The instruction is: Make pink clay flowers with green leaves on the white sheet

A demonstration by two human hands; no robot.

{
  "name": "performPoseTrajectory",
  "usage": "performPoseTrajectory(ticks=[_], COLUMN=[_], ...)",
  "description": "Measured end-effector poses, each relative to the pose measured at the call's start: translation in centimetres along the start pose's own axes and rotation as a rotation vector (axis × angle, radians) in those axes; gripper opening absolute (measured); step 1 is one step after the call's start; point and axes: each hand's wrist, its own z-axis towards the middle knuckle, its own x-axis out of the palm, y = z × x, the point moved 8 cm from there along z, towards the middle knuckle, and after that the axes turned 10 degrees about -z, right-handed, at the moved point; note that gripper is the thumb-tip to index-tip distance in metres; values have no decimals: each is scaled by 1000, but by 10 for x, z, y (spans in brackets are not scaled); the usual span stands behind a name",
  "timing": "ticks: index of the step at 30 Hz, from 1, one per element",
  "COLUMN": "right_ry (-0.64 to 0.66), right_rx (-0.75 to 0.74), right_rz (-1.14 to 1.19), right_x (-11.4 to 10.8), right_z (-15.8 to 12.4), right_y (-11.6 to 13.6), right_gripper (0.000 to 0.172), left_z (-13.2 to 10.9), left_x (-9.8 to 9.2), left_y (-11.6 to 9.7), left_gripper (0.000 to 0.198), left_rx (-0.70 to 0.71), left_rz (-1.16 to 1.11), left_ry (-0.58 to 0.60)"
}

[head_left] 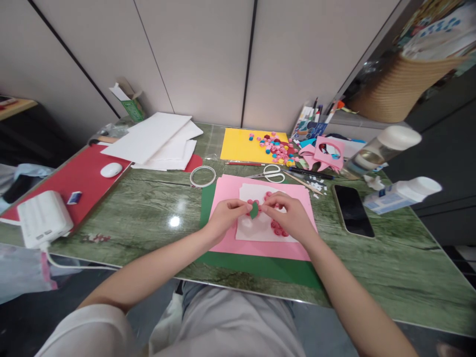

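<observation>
A small green paper leaf [254,210] is held up between my two hands. The thumb and forefinger of my left hand [226,218] pinch its left side. My right hand [290,214] is pinched closed at its right edge. Beneath them lies a white sheet [256,234] bearing red and pink rolled paper flowers [278,228], partly covered by my hands. That sheet rests on pink paper [225,243], with green paper [260,264] below it.
Behind the papers are white-handled scissors [274,173], a pencil [245,163] and a hoop [203,176]. Several paper rolls [277,148] cover yellow paper [234,144]. A phone [353,210] and bottles [403,194] stand right; a power bank [44,218] sits left.
</observation>
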Motion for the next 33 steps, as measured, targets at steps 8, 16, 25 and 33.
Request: performPoseTrajectory(ticks=[8,16,25,33], right_ry=[50,-13,-294,-238], right_rx=[-15,-33,189,229], right_rz=[-29,-37,193,164], right_x=[6,-5,-42,-30], right_z=[-1,1,15,21], right_y=[3,0,-71,-89], right_gripper=[8,9,15,22], left_z=[-2,1,17,13], left_x=[4,2,-8,4], left_y=[-2,-9,-34,-17], left_gripper=[20,25,21,41], left_rx=[26,112,471,563], left_rz=[50,79,741,1243], left_ry=[40,40,96,213])
